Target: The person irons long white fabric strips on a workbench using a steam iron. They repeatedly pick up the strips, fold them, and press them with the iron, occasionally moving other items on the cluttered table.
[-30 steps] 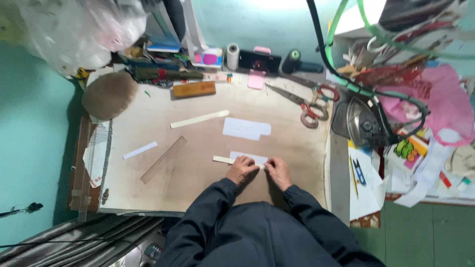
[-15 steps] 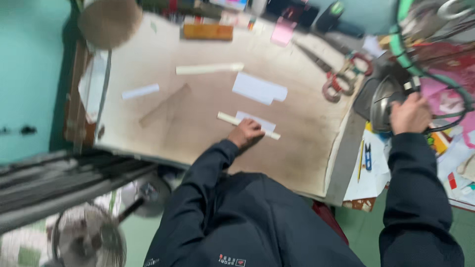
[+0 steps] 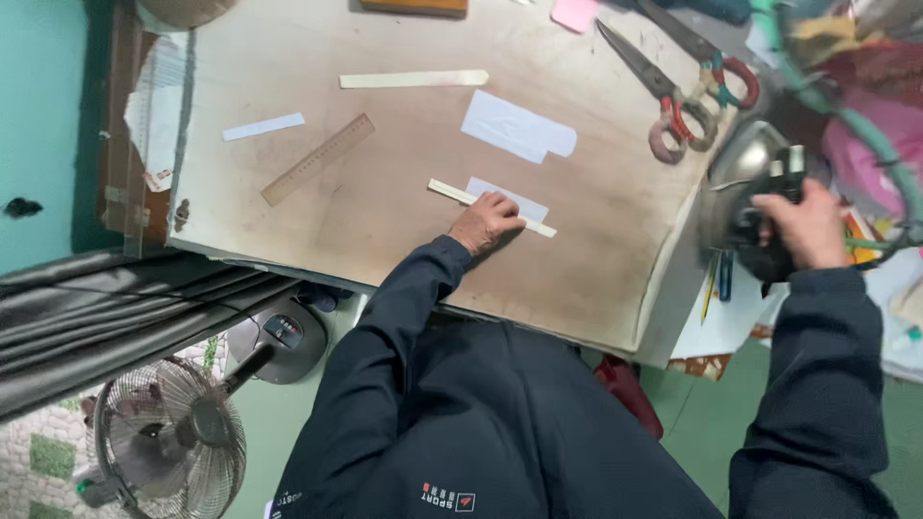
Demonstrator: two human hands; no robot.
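Pressing left hand (image 3: 488, 223) on white strip (image 3: 508, 195), right hand (image 3: 806, 226) gripping iron (image 3: 755, 183)

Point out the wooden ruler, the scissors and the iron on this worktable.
wooden ruler (image 3: 318, 159): head view, middle of its length.
scissors (image 3: 642, 65): head view, on the blades.
iron (image 3: 745, 163): head view, on its metal body.
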